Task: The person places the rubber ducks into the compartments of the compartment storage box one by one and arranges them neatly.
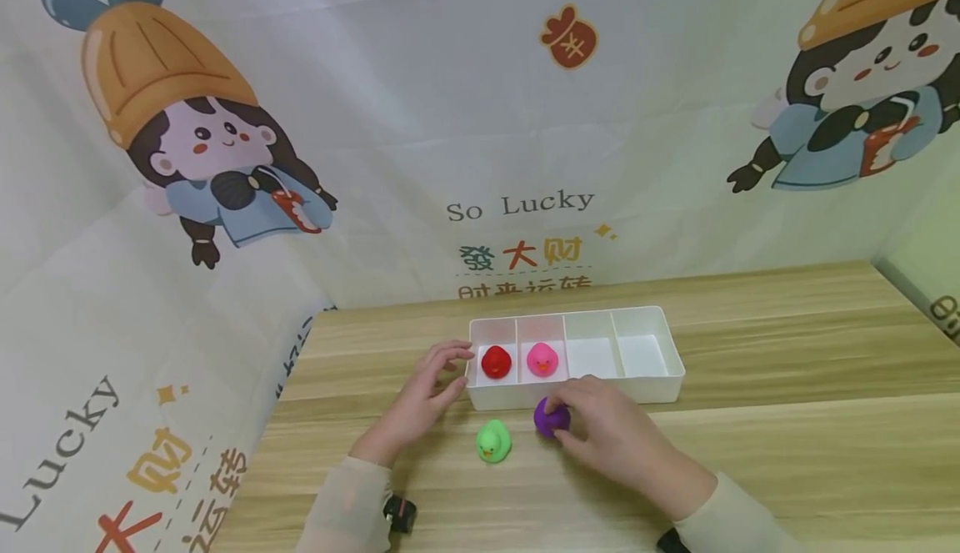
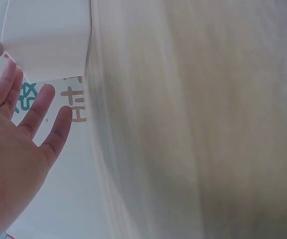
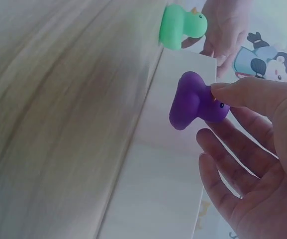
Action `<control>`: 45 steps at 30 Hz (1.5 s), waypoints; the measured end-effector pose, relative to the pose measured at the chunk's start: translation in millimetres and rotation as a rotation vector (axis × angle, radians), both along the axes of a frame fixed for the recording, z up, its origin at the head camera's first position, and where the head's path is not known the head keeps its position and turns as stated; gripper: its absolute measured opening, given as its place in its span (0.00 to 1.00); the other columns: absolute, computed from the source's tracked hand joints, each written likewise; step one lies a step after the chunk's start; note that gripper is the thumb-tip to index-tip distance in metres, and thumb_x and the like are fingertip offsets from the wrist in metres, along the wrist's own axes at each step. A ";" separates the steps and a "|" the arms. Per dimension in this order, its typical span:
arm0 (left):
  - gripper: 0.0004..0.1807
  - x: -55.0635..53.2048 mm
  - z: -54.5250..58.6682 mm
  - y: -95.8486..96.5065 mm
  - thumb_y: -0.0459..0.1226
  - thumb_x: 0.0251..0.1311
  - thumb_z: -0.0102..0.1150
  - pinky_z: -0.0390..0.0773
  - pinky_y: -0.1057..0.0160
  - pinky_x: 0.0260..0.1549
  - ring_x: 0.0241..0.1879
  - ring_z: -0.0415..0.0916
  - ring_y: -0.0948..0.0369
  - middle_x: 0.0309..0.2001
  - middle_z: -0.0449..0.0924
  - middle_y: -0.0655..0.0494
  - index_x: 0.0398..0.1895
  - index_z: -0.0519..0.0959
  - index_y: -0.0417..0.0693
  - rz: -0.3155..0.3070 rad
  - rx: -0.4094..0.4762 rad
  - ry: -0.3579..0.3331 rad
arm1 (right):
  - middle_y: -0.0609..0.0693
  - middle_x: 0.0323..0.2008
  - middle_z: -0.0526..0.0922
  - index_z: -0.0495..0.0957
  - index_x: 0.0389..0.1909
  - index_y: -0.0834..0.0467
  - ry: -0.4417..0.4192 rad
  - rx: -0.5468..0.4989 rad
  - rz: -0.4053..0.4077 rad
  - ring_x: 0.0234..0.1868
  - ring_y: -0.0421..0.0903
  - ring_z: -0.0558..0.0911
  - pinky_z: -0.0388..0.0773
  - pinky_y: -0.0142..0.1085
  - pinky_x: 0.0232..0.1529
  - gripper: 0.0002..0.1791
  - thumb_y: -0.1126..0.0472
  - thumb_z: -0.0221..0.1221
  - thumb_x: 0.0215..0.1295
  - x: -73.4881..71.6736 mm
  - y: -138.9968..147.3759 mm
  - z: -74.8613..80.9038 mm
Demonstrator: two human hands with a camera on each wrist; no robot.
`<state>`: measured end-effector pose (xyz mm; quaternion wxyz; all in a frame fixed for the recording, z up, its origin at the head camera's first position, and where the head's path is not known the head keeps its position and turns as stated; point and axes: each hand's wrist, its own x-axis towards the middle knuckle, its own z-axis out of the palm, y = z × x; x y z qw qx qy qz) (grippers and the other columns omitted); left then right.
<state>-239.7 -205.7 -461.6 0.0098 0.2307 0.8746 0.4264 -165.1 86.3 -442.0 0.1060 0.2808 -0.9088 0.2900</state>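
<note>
My right hand [image 1: 618,436] pinches a purple toy duck [image 1: 551,421] by its head, thumb on one side and fingers on the other. In the right wrist view the duck [image 3: 189,102] is off the wooden surface, in front of the white tray's wall. The four-compartment tray [image 1: 510,396] has a red duck [image 1: 496,362] in its leftmost compartment and a pink duck [image 1: 542,360] in the one beside it. At the tray's left end is my left hand [image 1: 420,403], fingers spread and fingertips right at the corner. A green duck [image 1: 493,442] stands in front of the tray.
The tray stands on a wooden tabletop [image 1: 787,453]. Behind and to the left hangs a printed white cloth [image 1: 390,119] with cartoon figures and lettering. Dark wrist straps [image 1: 401,514] show at both light sleeves.
</note>
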 end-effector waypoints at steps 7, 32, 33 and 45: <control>0.18 -1.1 -0.8 -0.9 0.31 0.73 0.57 0.75 0.40 0.60 0.61 0.72 0.46 0.73 0.67 0.48 0.64 0.74 0.42 -0.008 0.011 0.001 | 0.40 0.39 0.87 0.83 0.39 0.51 0.056 -0.037 -0.002 0.43 0.40 0.82 0.84 0.36 0.49 0.15 0.65 0.75 0.54 1.3 4.1 2.8; 0.20 1.2 1.5 0.0 0.31 0.73 0.56 0.73 0.44 0.62 0.62 0.71 0.47 0.75 0.64 0.51 0.66 0.73 0.43 0.015 -0.007 -0.051 | 0.41 0.42 0.87 0.84 0.41 0.52 0.155 -0.100 -0.046 0.45 0.39 0.82 0.84 0.35 0.48 0.16 0.63 0.77 0.52 2.6 15.6 11.9; 0.20 1.2 1.2 -0.1 0.31 0.73 0.56 0.73 0.44 0.62 0.62 0.71 0.47 0.75 0.64 0.51 0.66 0.73 0.43 0.015 -0.008 -0.052 | 0.41 0.42 0.87 0.84 0.41 0.52 0.162 -0.104 -0.043 0.45 0.39 0.82 0.84 0.35 0.48 0.16 0.64 0.77 0.52 2.2 16.0 12.4; 0.20 1.0 -0.1 -0.5 0.31 0.73 0.56 0.74 0.43 0.62 0.62 0.71 0.47 0.74 0.65 0.51 0.66 0.73 0.44 0.013 -0.004 -0.038 | 0.43 0.41 0.87 0.84 0.40 0.54 0.204 -0.117 -0.053 0.45 0.42 0.83 0.84 0.39 0.49 0.16 0.66 0.77 0.51 -3.8 23.4 20.4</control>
